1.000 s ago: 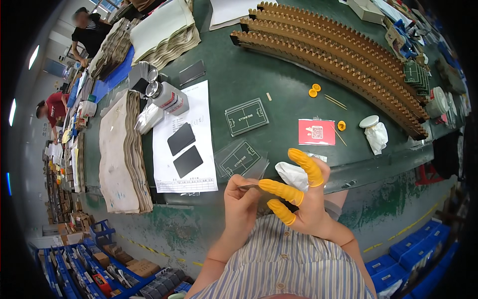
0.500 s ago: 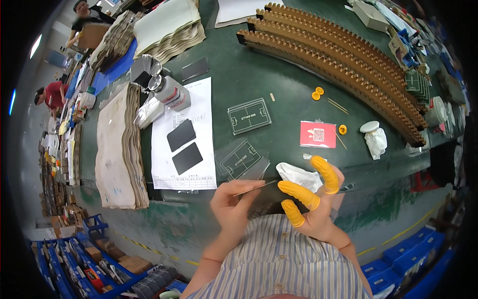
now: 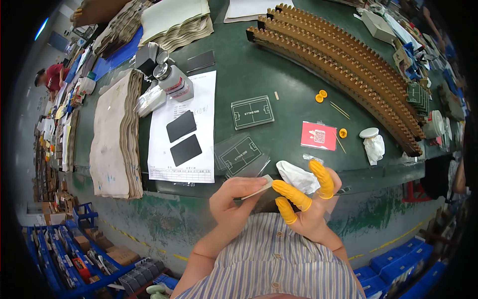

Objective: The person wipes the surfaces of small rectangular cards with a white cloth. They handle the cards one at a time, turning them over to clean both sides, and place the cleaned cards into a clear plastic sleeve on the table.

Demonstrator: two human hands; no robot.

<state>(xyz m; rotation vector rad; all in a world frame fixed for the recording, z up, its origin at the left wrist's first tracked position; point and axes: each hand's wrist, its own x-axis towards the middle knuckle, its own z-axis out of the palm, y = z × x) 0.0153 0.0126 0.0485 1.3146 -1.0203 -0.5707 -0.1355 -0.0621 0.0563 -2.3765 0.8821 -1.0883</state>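
Observation:
My left hand (image 3: 230, 202) pinches a thin card (image 3: 263, 186) between thumb and fingers, its pale face tilted into sight. Close to the card's right edge, my right hand (image 3: 313, 218) has its fingers spread; yellow finger cots (image 3: 294, 194) cover three of its digits. I cannot tell whether the nearest cot touches the card. Beyond my hands lie dark cards in clear film (image 3: 241, 155) and a crumpled white cloth (image 3: 297, 177). A stack of dark green cards with white field lines (image 3: 252, 112) sits farther back.
On the left, two black cards (image 3: 185, 151) rest on a printed sheet (image 3: 206, 114), with a metal bottle (image 3: 177, 85) behind and worn sheets (image 3: 114, 139) beside. Rightward are a red card (image 3: 318, 135), loose yellow cots (image 3: 319, 98), thin sticks (image 3: 340, 110) and long slotted wooden racks (image 3: 328, 62).
The card in my left hand has turned from nearly edge-on to show its pale face. My right hand has shifted slightly left, fingers still spread. The whole view has shifted a little.

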